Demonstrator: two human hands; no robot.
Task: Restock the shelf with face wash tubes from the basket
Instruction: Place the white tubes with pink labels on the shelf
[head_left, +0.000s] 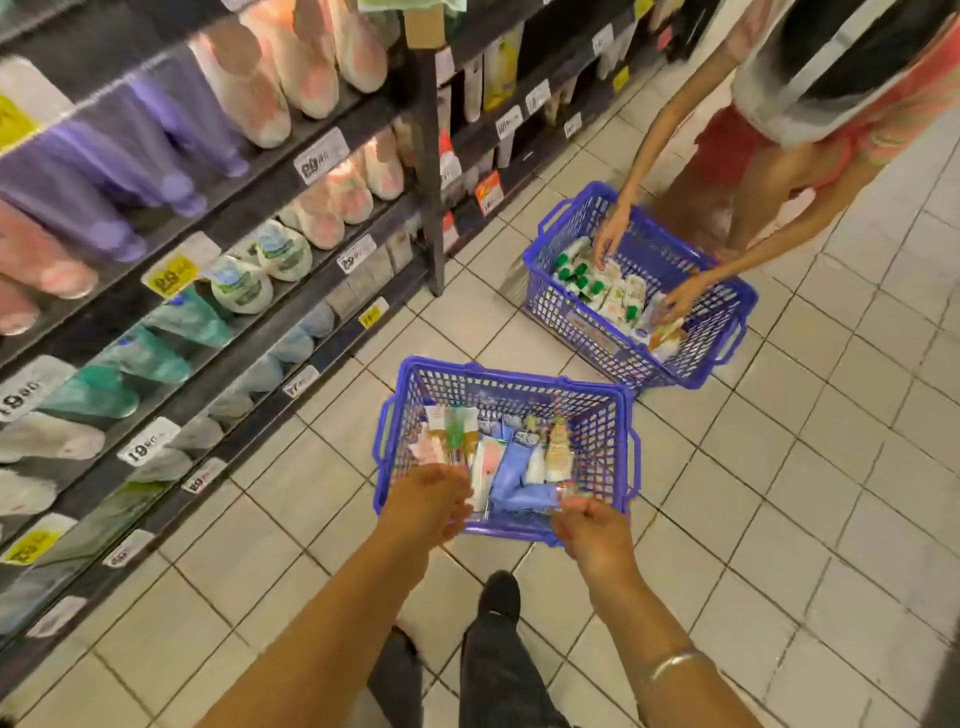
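Note:
A blue plastic basket (597, 415) stands on the tiled floor in front of my feet. It holds several face wash tubes (511, 470) in white, blue, pink and green. My left hand (426, 504) hovers over the basket's near left corner, fingers loosely curled with nothing visible in them. Over the near right rim, my right hand (592, 525) has its fingers curled. A small pink-tipped tube (567, 489) shows right at its fingertips; I cannot tell whether the hand holds it. The shelf (249, 291) on the left carries rows of tubes.
A second blue basket (717, 312) of white and green tubes stands further back on the right, and another person bends over it with both hands inside. A dark shelf post (431, 208) stands between the two shelf bays. My shoes (498, 597) are just behind my basket.

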